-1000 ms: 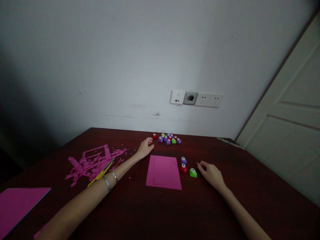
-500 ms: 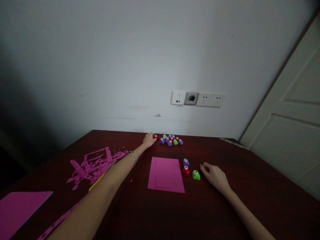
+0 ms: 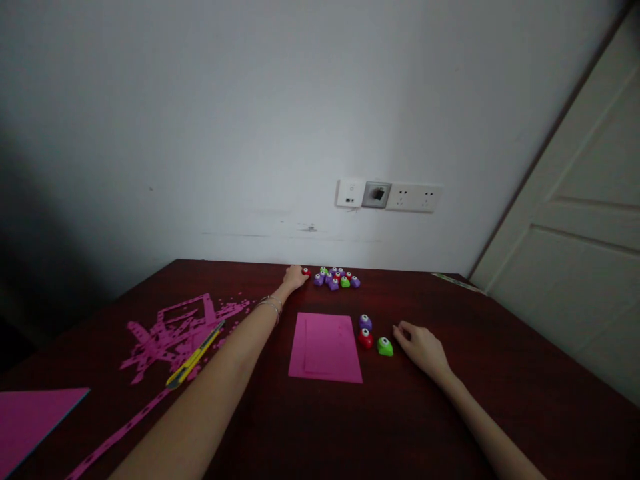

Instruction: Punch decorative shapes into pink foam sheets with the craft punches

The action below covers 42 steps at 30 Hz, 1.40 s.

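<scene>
At the far side of the table, my left hand (image 3: 295, 277) reaches out with its fingers closed around a small red paper punch (image 3: 306, 272) topped by an eye-like button. Just right of it sits a cluster of several purple, red and green punches (image 3: 334, 278). My right hand (image 3: 423, 348) rests on the table with curled fingers; its palm side is hidden. Beside its fingertips stands a green punch (image 3: 385, 347), with a red punch (image 3: 365, 339) and a purple punch (image 3: 365, 322) further left. A pink paper sheet (image 3: 325, 348) lies between my arms, a smaller rectangle visible on it.
Punched pink paper strips (image 3: 175, 333) and tiny cut-outs are heaped on the left. A yellow utility knife (image 3: 195, 357) lies beside my left forearm. Another pink sheet (image 3: 40, 423) is at the near left corner. A wall with sockets (image 3: 413, 198) stands behind the table (image 3: 450, 307).
The view has shifted slightly right. My left forearm has moved a little off the utility knife, which now shows more fully. My left hand stays at the red punch; my right hand keeps its place.
</scene>
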Each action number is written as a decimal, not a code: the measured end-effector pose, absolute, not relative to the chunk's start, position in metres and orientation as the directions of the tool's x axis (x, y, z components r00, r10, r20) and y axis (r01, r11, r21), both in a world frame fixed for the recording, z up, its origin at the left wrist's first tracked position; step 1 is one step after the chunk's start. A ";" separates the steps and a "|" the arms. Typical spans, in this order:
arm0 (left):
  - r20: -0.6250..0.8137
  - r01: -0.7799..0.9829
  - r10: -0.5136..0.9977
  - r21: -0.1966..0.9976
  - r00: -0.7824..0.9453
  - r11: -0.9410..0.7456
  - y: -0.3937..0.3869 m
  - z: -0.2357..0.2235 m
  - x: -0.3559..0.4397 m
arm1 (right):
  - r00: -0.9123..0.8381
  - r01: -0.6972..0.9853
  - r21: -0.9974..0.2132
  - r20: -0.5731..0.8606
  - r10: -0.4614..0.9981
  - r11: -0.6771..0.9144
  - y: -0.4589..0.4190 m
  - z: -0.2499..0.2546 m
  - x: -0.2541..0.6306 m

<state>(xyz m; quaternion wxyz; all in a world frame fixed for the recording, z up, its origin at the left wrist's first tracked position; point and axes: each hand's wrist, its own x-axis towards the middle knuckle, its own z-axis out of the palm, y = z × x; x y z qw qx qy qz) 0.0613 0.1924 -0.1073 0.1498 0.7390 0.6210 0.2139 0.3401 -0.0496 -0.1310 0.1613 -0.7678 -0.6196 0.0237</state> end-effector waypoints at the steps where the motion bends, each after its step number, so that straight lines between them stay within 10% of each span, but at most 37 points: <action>1: 0.130 0.851 0.982 0.491 0.137 -0.184 0.192 -0.107 0.061 | 0.230 0.944 -0.277 0.163 0.960 -0.179 -0.049 -0.131 0.340; 25: 0.348 0.668 0.918 0.640 0.189 -0.380 0.212 -0.055 0.064 | 0.238 0.940 -0.288 0.170 0.956 -0.183 -0.049 -0.132 0.342; 42: 0.496 0.342 0.683 0.612 0.537 -0.713 0.076 -0.021 0.043 | 0.237 0.941 -0.285 0.179 0.955 -0.181 -0.051 -0.131 0.341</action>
